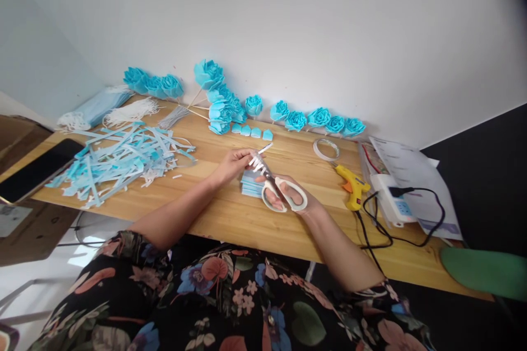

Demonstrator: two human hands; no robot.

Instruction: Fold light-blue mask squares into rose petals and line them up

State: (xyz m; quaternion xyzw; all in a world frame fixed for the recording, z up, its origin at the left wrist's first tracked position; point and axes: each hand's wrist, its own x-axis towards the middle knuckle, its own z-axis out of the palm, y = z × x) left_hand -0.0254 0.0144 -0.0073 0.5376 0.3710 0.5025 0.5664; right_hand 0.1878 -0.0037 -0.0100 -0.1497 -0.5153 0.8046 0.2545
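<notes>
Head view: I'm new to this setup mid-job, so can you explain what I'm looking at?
There's no machine: these are a person's bare hands, filmed by a camera worn on their head, looking forward and down. The right hand holds scissors; the left hand pinches a pale zigzag piece at the blades. On the wooden table, a heap of blue and white strips and a phone lie to the left, blue flowers line the wall side, and a yellow glue gun lies right.

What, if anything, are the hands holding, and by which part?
Right hand: scissors, by the white handle loops. Left hand: a pale piece at the fingertips, by the blades; exact grip spot can't be told.
</notes>
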